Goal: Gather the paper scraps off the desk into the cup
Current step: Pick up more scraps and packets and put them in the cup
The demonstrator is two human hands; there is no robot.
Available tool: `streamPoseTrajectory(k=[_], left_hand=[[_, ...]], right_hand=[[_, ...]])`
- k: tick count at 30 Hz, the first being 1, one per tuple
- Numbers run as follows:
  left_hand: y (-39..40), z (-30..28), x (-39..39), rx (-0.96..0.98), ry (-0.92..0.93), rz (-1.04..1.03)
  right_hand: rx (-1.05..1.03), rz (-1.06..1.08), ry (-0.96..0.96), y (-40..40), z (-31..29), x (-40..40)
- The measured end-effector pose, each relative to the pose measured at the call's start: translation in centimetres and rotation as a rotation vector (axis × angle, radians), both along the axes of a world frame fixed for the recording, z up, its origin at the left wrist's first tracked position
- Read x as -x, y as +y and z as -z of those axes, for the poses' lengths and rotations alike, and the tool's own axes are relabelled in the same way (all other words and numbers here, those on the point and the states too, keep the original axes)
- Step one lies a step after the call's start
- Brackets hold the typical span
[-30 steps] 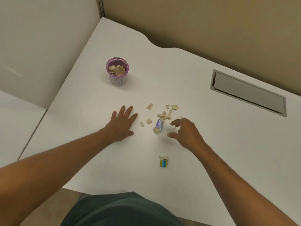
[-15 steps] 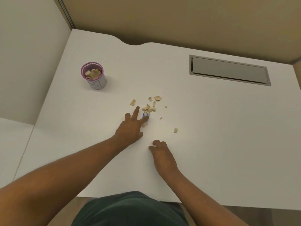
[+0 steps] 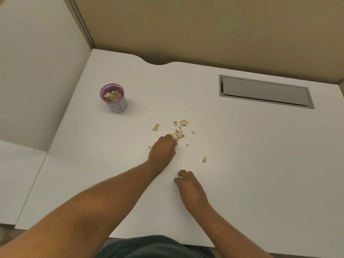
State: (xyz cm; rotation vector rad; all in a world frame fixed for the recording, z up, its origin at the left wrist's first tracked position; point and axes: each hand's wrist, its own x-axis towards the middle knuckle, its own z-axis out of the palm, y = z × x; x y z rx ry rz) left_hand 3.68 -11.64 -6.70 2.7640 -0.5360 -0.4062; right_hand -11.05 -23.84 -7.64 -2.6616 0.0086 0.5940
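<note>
A purple-rimmed cup (image 3: 114, 99) stands at the far left of the white desk (image 3: 251, 164), with tan paper scraps inside it. More tan paper scraps (image 3: 179, 135) lie loose at mid-desk, and single pieces sit at the edges of the scatter (image 3: 156, 127) (image 3: 204, 159). My left hand (image 3: 163, 150) rests on the near side of the pile, its fingers curled over some scraps. Nearer the front edge, my right hand (image 3: 188, 183) lies knuckles up with its fingers pinched on a small pale scrap that is mostly hidden.
A grey metal cable hatch (image 3: 264, 92) is set into the desk at the back right. Beige partition walls (image 3: 186, 28) close off the back and left. A lower white surface (image 3: 16, 183) adjoins the desk on the left.
My left hand moved right onto the scrap pile and its fingers curled shut, covering the blue wrapper piece. My right hand pulled back toward me and closed over the yellow-and-blue scrap.
</note>
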Motion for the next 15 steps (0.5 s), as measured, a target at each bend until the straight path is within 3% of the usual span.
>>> streamPoseTrajectory(k=[3, 6, 9, 12, 15], left_hand=[[1.6, -1.5, -0.7, 0.324, 0.058, -0.215], [4.9, -4.3, -3.2, 0.475, -0.096, -0.373], [9.6, -6.8, -7.8, 0.530, -0.283, -0.494], [13.8, -8.5, -12.3, 0.502, -0.242, -0.655], [16.2, -8.6, -15.3, 0.352, -0.187, -0.652]], right_hand=[[-0.043, 0.005, -0.018, -0.2, 0.5, 0.1], [-0.062, 0.010, -0.038, -0.3, 0.9, 0.1], [-0.068, -0.023, -0.044, -0.3, 1.1, 0.3], [-0.054, 0.008, -0.077, -0.2, 0.8, 0.2], [0.005, 0.005, -0.057, -0.1, 0.6, -0.1]])
